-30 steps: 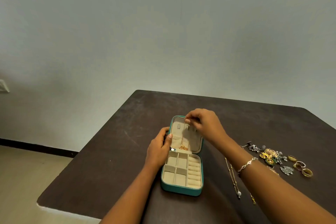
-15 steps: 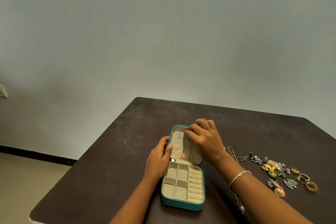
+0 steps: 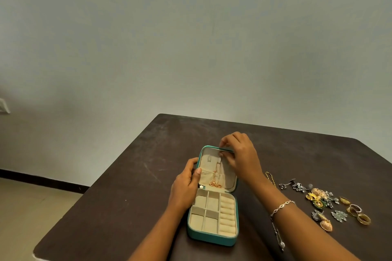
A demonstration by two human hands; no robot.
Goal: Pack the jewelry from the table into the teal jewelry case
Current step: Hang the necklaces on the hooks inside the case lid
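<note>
- Two hands worked at the open case, set apart from each other, one at either side of its lid.
- Left hand (image 3: 185,186) gripped the left edge of the lid, fingers curled round the outside and thumb lying on the cream lining.
- Right hand (image 3: 239,154) reached over the lid's far rim, its fingertips (image 3: 221,154) pinched together at the upper end of the gold necklace (image 3: 216,178); a silver bracelet (image 3: 282,206) circled that wrist.
- The necklace hung down the lining lengthwise, its pendant end bunched near the hinge.
- The teal jewelry case (image 3: 212,237) lay opened flat, its long axis running away from the person: the lid at the far end between the hands, the divided tray at the near end, between the forearms.
- To the right of the right forearm, well apart from the case, loose pieces lay on the dark brown worktop (image 3: 127,186): a gold chain (image 3: 270,178), a heap of earrings (image 3: 318,197), several rings (image 3: 358,212) farthest right, and a silver chain (image 3: 279,237) partly hidden under the arm.
- The scuffed worktop stood against a plain pale wall (image 3: 191,48).
- A dark baseboard (image 3: 42,180) ran above a beige floor (image 3: 31,207) at the left.
</note>
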